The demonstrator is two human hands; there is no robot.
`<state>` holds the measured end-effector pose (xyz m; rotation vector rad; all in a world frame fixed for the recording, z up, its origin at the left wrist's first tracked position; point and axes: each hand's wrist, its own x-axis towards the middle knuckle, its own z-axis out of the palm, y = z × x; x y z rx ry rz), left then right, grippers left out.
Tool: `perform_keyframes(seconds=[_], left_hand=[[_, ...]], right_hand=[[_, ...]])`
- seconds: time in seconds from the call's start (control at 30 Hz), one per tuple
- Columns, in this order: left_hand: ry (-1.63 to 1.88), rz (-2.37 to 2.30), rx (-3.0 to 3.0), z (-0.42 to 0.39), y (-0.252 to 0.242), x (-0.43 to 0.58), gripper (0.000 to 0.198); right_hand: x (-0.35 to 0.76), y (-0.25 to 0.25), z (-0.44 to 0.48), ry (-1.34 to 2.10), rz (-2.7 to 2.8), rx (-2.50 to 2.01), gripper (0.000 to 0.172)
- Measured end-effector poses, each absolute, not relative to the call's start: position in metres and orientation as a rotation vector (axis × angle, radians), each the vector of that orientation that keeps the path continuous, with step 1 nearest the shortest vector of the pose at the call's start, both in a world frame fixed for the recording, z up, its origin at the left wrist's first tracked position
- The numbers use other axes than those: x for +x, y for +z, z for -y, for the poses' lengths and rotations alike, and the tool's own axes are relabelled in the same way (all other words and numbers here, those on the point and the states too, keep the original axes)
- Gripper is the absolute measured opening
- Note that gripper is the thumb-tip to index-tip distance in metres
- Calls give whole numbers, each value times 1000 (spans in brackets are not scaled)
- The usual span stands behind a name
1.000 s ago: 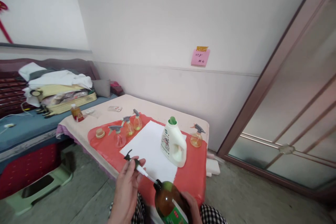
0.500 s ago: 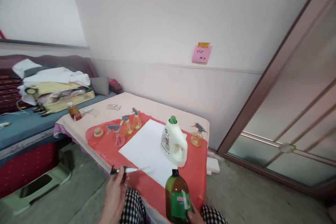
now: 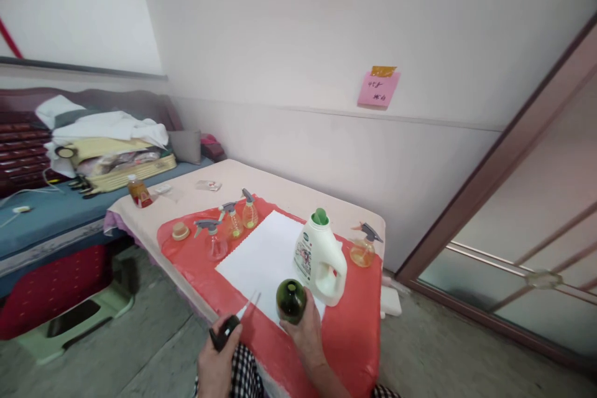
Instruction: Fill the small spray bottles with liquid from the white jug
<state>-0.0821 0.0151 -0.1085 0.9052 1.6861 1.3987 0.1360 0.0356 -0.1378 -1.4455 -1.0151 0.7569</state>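
Observation:
My left hand (image 3: 215, 364) is closed on a black pump head (image 3: 225, 330) whose thin white tube points up and right over the table's near edge. My right hand (image 3: 310, 331) grips a dark green-brown bottle (image 3: 291, 301) from below, holding it above the white sheet (image 3: 266, 259). The bottle's base faces the camera. Just behind it stands a white detergent jug (image 3: 321, 261) with a green cap.
Three small spray bottles (image 3: 227, 226) and a round lid (image 3: 180, 231) sit on the red cloth (image 3: 364, 317); another spray bottle (image 3: 365, 247) stands at the right. A small drink bottle (image 3: 138, 191) is at the table's far left corner. A bench with folded bedding (image 3: 100, 146) lies left.
My right hand lifted the bottle forward and tipped it so its base now faces me. My left hand turned the pump so its tube points up and right.

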Motion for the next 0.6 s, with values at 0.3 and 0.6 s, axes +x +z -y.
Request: perform_keyframes(seconds=[0.3, 0.6], left_hand=[[1359, -1687, 1076, -15, -116, -68, 56], [1324, -1709, 1072, -21, -135, -77, 64]], right_hand=[[155, -136, -13, 640, 1091, -1586, 77], [170, -102, -101, 359, 896, -1655, 92]])
